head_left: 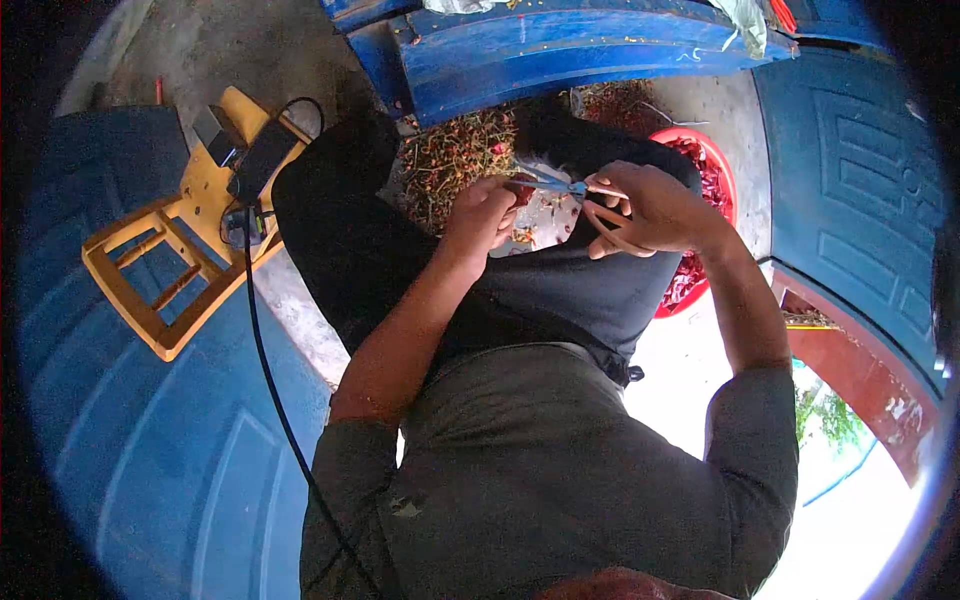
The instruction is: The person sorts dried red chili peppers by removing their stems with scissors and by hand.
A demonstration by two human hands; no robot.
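My right hand (658, 205) has its fingers in the tan handles of a pair of scissors (612, 228), whose metal blades are apart and point left. At the blade tips my left hand (480, 218) is closed on a dark red dried chili (523, 191), mostly hidden by the fingers. Below the hands, between my knees, lies a heap of chili stems and scraps (455, 160). To the right of my right leg stands a red basin (733, 190) with cut red chilies (690, 275) in it.
A blue wooden bench or table (560, 50) spans the far side. On the left, a yellow wooden chair (165, 335) carries black devices (262, 160), and a black cable (258, 340) runs toward me. Blue panelled doors (855, 170) stand at the right.
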